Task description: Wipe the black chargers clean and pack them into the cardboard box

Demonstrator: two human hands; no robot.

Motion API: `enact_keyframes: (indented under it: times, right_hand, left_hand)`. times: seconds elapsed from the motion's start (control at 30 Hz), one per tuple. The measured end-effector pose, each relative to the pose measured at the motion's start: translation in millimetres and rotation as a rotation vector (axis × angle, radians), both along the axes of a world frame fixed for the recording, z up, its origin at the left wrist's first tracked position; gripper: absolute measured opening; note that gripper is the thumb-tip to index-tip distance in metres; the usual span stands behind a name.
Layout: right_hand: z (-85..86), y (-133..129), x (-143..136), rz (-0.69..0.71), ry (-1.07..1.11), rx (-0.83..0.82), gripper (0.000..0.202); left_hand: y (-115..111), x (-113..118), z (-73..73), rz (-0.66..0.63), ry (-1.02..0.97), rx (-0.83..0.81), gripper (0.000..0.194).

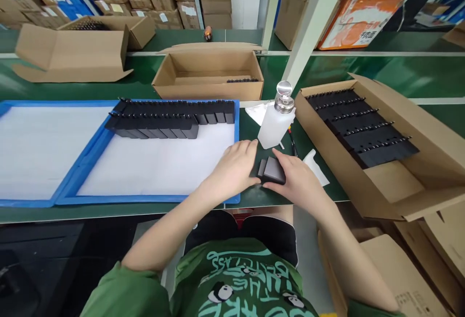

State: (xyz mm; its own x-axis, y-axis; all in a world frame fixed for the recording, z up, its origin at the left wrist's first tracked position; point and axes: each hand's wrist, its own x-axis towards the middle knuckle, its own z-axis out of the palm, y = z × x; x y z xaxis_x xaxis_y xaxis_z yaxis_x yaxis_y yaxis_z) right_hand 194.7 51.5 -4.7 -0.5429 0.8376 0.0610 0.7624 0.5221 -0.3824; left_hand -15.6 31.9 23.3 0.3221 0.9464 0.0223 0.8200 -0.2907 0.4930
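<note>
A small black block-shaped part [273, 170] lies on the green bench top near its front edge; a second dark piece seems to sit against its left side. My right hand [300, 181] curls around the block from the right, thumb at the near side and fingertips at the far side. My left hand [232, 166] is at the block's left, fingers stretched forward and thumb apart, its tip by the near left corner. I cannot tell whether that thumb touches. Just beyond both hands stands a white pump bottle [273, 125] with a metal top.
Rows of black parts [156, 125] stand on a blue-framed white mat [163, 171] at left. An open carton [327, 157] at right holds more rows. Another open carton [207, 89] stands behind. White wipes [315, 167] lie beside my right hand. A pale post [312, 21] rises behind the bottle.
</note>
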Motion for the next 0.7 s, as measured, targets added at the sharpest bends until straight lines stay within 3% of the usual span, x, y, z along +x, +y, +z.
enact_keyframes:
  times: [0.1,0.17,0.23,0.3,0.4,0.5,0.6,0.7]
  right_hand:
    - [-4.2,5,-4,-0.045,0.010,-0.034,0.062]
    - [-3.9,2,-3,-0.049,0.042,-0.049,0.053]
    - [-2.4,-9,-2,-0.054,0.151,-0.059,0.056]
    - [-1.1,-23,-4,-0.014,0.406,-0.113,0.062]
    - [-3.1,-46,-12,0.149,0.857,-0.224,0.062]
    - [-10.6,-58,-21,0.211,0.998,-0.238,0.059]
    - [-18.2,-60,-26,0.186,0.989,-0.244,0.052]
    - [-18.7,-59,-29,0.190,0.960,-0.267,0.050]
  left_hand:
    - [-36,-23,-6.2,0.139,-0.177,0.057,0.071]
    - [-55,-26,-18.6,0.248,-0.505,0.084,0.059]
    - [-67,-21,-34.3,0.306,-0.824,0.098,0.062]
    - [-71,-11,-46.1,0.234,-0.995,0.056,0.087]
    - [-68,0,-46.9,-0.037,-1.059,-0.041,0.116]
    - [-66,2,-34.4,-0.194,-1.065,-0.024,0.110]
    - [-69,2,-25.8,-0.169,-1.086,-0.020,0.101]
    - [-70,3,-27.7,-0.124,-1.097,-0.035,0.090]
